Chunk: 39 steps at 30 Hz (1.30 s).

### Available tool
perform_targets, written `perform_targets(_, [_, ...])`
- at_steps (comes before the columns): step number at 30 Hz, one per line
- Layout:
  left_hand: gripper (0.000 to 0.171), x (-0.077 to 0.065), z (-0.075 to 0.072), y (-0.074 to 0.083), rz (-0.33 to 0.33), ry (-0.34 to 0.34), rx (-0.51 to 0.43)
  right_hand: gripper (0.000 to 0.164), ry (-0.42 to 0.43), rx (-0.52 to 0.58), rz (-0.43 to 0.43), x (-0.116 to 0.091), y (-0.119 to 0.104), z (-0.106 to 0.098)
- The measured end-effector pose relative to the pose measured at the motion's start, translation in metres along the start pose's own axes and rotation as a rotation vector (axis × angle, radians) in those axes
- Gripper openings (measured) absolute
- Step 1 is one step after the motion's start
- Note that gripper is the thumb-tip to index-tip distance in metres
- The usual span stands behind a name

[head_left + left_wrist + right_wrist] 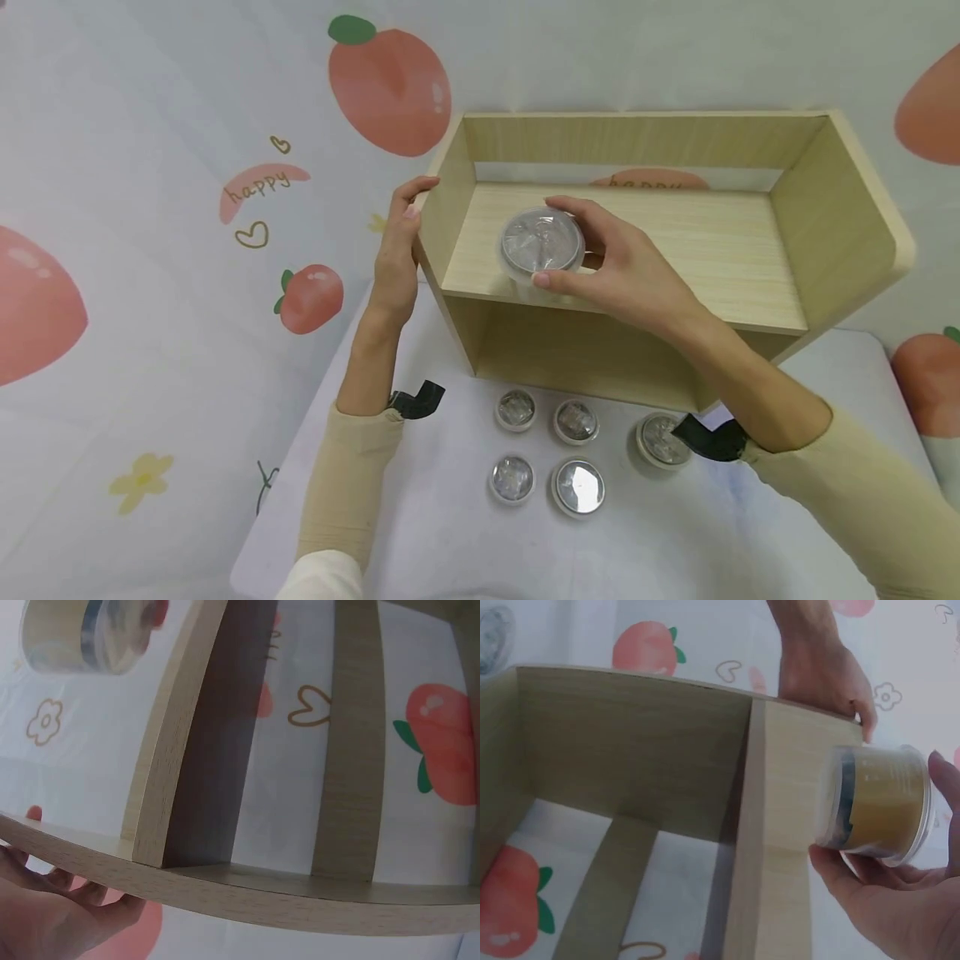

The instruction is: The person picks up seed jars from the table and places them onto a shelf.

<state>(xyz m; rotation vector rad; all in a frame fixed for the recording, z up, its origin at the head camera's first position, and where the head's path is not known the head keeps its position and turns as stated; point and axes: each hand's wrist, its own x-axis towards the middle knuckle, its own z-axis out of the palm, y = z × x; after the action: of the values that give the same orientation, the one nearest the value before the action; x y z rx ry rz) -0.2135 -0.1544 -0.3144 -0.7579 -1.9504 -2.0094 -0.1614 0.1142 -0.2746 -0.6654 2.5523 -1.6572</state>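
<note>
My right hand (622, 258) grips a round clear plastic tub (542, 243) with a transparent lid, thumb at its near side and fingers at its far side. The right wrist view shows a tan and dark band around this tub (881, 802), which is held over the middle board of a light wooden shelf (690, 242), toward the left end. My left hand (399, 254) holds the shelf's left side panel, fingertips over its edge. From the left wrist, fingers (124, 909) show along the outside of that panel (300, 904).
On the white table (442, 517) before the shelf stand several lidded round tubs, among them a shiny-topped one (579, 487) and a larger one (663, 440) near my right forearm. A fruit-patterned cloth (172, 333) hangs behind and to the left.
</note>
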Motion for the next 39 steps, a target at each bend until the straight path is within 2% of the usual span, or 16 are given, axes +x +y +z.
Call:
perform_targets(8, [0.04, 0.001, -0.002, 0.002, -0.073, 0.003, -0.098, 0.076, 0.042, 0.022, -0.005, 0.019, -0.007, 0.007])
perform_targets(15, [0.039, 0.0, -0.002, 0.002, -0.088, 0.008, -0.145, 0.073, 0.026, 0.138, 0.03, 0.034, 0.002, 0.014])
perform_targets(20, [0.036, 0.0, -0.003, 0.003, -0.105, 0.017, -0.184, 0.078, 0.027, 0.162, 0.039, 0.042, 0.006, 0.02])
perform_targets(31, [0.031, -0.006, -0.007, 0.003, -0.135, 0.033, -0.177, 0.081, 0.072, 0.117, 0.019, 0.055, 0.016, 0.041])
perform_targets(39, [0.032, -0.007, -0.004, 0.003, -0.137, 0.014, -0.177, 0.078, 0.118, 0.114, 0.054, 0.06, 0.023, 0.049])
